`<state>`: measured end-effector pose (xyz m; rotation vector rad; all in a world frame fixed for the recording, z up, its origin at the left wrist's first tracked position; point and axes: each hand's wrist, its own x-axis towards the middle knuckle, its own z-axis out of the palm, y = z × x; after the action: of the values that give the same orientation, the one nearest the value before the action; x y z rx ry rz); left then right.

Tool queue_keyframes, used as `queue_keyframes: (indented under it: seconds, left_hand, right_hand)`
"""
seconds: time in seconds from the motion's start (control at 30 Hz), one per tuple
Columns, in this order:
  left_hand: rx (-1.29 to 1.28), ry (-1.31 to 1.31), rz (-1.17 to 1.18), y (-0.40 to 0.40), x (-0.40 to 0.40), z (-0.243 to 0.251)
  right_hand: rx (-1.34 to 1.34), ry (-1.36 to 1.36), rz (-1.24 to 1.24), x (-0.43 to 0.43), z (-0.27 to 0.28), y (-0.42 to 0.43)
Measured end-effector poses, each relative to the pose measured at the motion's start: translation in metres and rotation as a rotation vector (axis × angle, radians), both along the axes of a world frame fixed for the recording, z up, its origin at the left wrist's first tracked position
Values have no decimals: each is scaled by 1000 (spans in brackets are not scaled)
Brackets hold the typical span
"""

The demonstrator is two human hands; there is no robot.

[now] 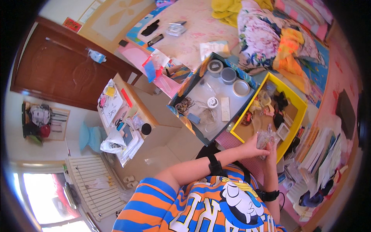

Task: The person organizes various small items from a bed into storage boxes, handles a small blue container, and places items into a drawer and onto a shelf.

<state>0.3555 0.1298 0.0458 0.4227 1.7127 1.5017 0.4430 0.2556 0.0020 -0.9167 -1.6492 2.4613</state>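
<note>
My left hand [251, 150] and my right hand [271, 153] are close together, both holding a clear crinkled plastic bag [263, 139] with small items inside that I cannot make out. The bag is over the near edge of a yellow box [301, 116], which holds black hair clips or similar, a red item, a small white frame [283, 131] and other small things. Left of it stands a dark-sided box [200, 138] with several round containers along its far side, a white round lid [212, 102], a tangle of cord [184, 105], a blue item [193, 118] and a cream strip [225, 109].
Books and papers [316, 150] stand right of the yellow box. Beyond the boxes is a bed [191, 43] with a floral quilt [258, 37] and a phone [155, 40]. A cluttered desk [147, 116] stands to the left, near a brown door [58, 63] and a radiator [98, 185].
</note>
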Motion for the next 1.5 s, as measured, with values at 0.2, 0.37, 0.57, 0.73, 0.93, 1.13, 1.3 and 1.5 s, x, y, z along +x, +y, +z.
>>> queue_keyframes:
  seconds: [0.2, 0.37, 0.57, 0.73, 0.93, 1.13, 1.3, 1.5]
  left_hand:
    - [125, -166, 65, -36, -4, 2]
    - [204, -204, 140, -66, -16, 12]
    - [220, -217, 155, -98, -51, 2]
    - [313, -276, 170, -150, -97, -9]
    - [331, -386, 200, -229, -162, -6]
    - [495, -553, 177, -309, -215, -9]
    - [545, -735, 189, -354, -246, -4]
    - [491, -630, 89, -338, -251, -13]
  right_hand:
    - [-76, 108, 85, -11, 22, -29]
    - [-55, 98, 166, -30, 36, -57]
    - [15, -1, 238, -59, 19, -76]
    - [-38, -97, 256, -114, 91, -152]
    - [-14, -63, 370, -178, 58, -208]
    - [59, -133, 509, -222, 66, -262]
    - [-45, -72, 496, -236, 77, -275]
    - [-39, -86, 389, -244, 72, -287]
